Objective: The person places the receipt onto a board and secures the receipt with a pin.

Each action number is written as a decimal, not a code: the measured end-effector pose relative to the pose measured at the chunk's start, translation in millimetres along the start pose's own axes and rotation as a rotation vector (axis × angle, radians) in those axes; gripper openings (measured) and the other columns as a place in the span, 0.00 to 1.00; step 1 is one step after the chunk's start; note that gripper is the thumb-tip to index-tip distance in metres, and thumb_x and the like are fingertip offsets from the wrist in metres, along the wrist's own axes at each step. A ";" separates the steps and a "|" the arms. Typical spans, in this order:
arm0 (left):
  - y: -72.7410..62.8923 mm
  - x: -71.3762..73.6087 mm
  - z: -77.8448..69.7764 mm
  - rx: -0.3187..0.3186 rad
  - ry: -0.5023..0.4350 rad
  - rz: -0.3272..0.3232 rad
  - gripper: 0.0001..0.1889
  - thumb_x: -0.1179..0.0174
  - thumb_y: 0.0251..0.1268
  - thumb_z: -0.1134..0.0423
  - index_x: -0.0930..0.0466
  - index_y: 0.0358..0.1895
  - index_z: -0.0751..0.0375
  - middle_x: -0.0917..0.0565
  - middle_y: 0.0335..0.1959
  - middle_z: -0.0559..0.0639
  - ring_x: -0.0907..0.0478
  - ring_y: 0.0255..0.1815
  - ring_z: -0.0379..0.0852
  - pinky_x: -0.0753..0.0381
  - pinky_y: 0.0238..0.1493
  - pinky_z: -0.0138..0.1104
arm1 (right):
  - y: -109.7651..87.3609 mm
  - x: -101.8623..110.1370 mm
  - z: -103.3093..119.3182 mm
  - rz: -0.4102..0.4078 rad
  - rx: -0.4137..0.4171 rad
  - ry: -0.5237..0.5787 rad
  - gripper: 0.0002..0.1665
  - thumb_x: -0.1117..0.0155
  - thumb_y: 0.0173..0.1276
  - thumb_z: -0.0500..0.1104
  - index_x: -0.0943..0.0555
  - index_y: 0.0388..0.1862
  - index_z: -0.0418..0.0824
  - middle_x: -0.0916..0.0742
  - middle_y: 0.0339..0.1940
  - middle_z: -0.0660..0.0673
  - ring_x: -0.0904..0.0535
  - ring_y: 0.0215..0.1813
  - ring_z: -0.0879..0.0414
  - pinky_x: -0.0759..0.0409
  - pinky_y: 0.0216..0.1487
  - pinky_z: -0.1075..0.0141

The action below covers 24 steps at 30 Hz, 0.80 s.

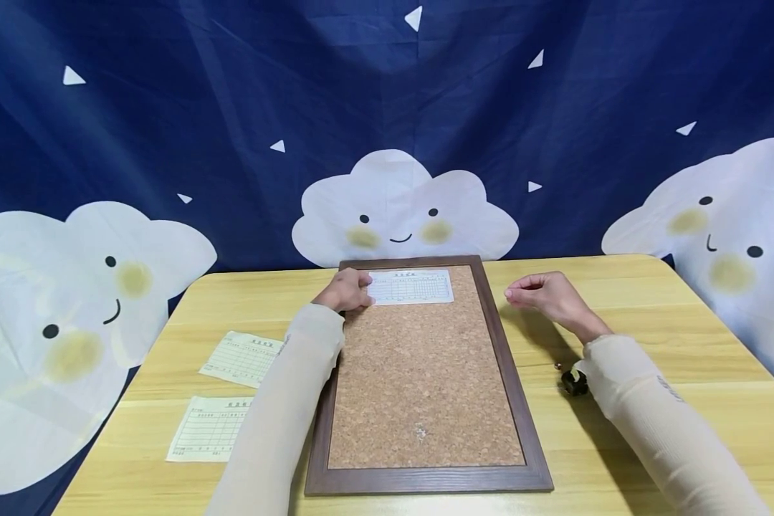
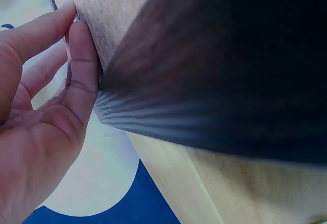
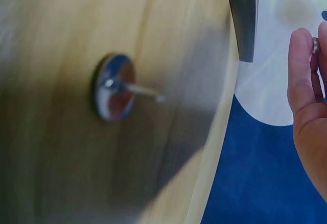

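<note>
A white printed paper slip (image 1: 413, 288) lies across the top of a cork board (image 1: 419, 380) with a brown frame. My left hand (image 1: 350, 290) rests on the slip's left end, fingers and thumb set apart on it. Seen from the left wrist, that hand (image 2: 56, 81) is at the board's frame (image 2: 148, 117). To the right of the board, my right hand (image 1: 551, 299) is raised over the table, thumb and finger pinching a small metal thumbtack (image 3: 315, 45). Another thumbtack (image 3: 116, 87) lies point up on the table beneath the right wrist.
Two pale green printed slips, an upper one (image 1: 241, 358) and a lower one (image 1: 209, 430), lie left of the board, partly covered by the left sleeve. A wooden table (image 1: 696, 408) carries everything. Behind its far edge hangs a dark blue cloth (image 1: 387, 93) with smiling clouds.
</note>
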State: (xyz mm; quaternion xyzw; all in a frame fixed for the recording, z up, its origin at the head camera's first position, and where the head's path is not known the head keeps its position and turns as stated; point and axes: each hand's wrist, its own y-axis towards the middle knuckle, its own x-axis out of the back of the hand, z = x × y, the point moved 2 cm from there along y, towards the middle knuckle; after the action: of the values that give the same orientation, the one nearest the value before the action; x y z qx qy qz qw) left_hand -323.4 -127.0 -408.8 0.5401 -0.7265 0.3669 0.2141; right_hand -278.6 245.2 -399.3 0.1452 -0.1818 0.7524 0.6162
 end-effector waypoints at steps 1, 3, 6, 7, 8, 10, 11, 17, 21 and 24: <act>-0.1 0.1 -0.1 -0.001 0.002 0.000 0.30 0.34 0.64 0.72 0.29 0.70 0.66 0.26 0.67 0.61 0.16 0.34 0.43 0.17 0.41 0.32 | 0.7 -0.3 0.4 -0.004 0.001 -0.022 0.21 0.32 0.70 0.41 0.19 0.50 0.23 0.11 0.36 0.46 0.13 0.41 0.56 0.16 0.46 0.65; -0.2 0.3 -0.2 -0.003 0.006 0.000 0.30 0.34 0.64 0.72 0.29 0.70 0.66 0.26 0.67 0.61 0.16 0.34 0.43 0.17 0.41 0.32 | 2.2 -0.8 1.1 -0.012 0.003 -0.065 0.21 0.31 0.70 0.42 0.18 0.49 0.25 0.10 0.36 0.46 0.14 0.40 0.58 0.17 0.44 0.68; -0.3 0.4 0.0 -0.005 0.010 -0.001 0.30 0.34 0.64 0.72 0.29 0.70 0.66 0.25 0.67 0.61 0.16 0.34 0.43 0.17 0.41 0.32 | 4.4 -1.6 1.9 -0.015 0.004 -0.109 0.19 0.30 0.68 0.42 0.17 0.50 0.27 0.11 0.38 0.46 0.17 0.39 0.61 0.19 0.43 0.69; -0.2 0.3 0.2 -0.004 0.008 -0.002 0.30 0.34 0.64 0.72 0.29 0.70 0.66 0.25 0.67 0.61 0.16 0.34 0.42 0.17 0.40 0.32 | 5.1 -2.0 2.1 -0.014 0.004 -0.115 0.19 0.30 0.68 0.42 0.17 0.50 0.28 0.11 0.39 0.45 0.18 0.39 0.61 0.19 0.43 0.69; 0.0 0.3 0.4 -0.004 0.006 -0.003 0.30 0.34 0.63 0.72 0.29 0.69 0.66 0.25 0.66 0.61 0.16 0.33 0.42 0.17 0.40 0.31 | 5.6 -2.5 2.6 -0.010 0.002 -0.116 0.19 0.30 0.68 0.41 0.17 0.50 0.28 0.11 0.40 0.45 0.18 0.39 0.61 0.19 0.44 0.68; 0.5 0.1 0.9 -0.003 0.006 -0.006 0.30 0.34 0.63 0.72 0.28 0.69 0.66 0.25 0.66 0.61 0.17 0.32 0.41 0.18 0.39 0.30 | 6.8 -3.5 3.6 -0.005 -0.002 -0.113 0.20 0.30 0.67 0.41 0.17 0.52 0.28 0.11 0.41 0.46 0.18 0.39 0.62 0.19 0.46 0.66; 0.8 0.1 1.0 -0.002 0.005 -0.007 0.30 0.34 0.63 0.72 0.28 0.69 0.66 0.25 0.66 0.61 0.17 0.32 0.41 0.18 0.38 0.30 | 7.3 -4.1 4.2 -0.002 -0.005 -0.108 0.20 0.30 0.68 0.41 0.17 0.52 0.28 0.11 0.41 0.46 0.18 0.39 0.62 0.19 0.47 0.65; 2.2 -0.2 2.0 0.008 -0.005 -0.007 0.30 0.34 0.63 0.72 0.29 0.70 0.65 0.24 0.66 0.60 0.19 0.32 0.39 0.21 0.36 0.28 | 11.0 -8.2 9.6 -0.005 -0.016 -0.069 0.22 0.33 0.71 0.44 0.18 0.54 0.27 0.10 0.41 0.45 0.15 0.40 0.63 0.21 0.48 0.70; 1.6 0.1 1.8 0.004 0.006 -0.003 0.30 0.34 0.64 0.72 0.29 0.70 0.65 0.25 0.66 0.59 0.18 0.38 0.41 0.20 0.41 0.31 | 14.1 -11.8 12.4 -0.010 0.005 -0.020 0.21 0.33 0.71 0.42 0.19 0.54 0.25 0.10 0.39 0.44 0.13 0.41 0.59 0.21 0.45 0.73; 0.7 0.8 1.3 -0.011 0.035 -0.004 0.30 0.33 0.64 0.70 0.28 0.69 0.65 0.25 0.66 0.60 0.18 0.44 0.43 0.21 0.48 0.32 | 16.3 -15.1 14.2 -0.007 0.017 0.038 0.21 0.34 0.71 0.39 0.20 0.54 0.22 0.10 0.37 0.46 0.13 0.40 0.58 0.18 0.47 0.69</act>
State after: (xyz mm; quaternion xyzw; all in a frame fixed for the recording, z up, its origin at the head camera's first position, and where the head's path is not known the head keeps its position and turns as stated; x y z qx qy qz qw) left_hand -324.2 -128.4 -409.2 0.5341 -0.7235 0.3718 0.2304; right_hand -291.6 222.7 -394.8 0.1368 -0.1629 0.7543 0.6211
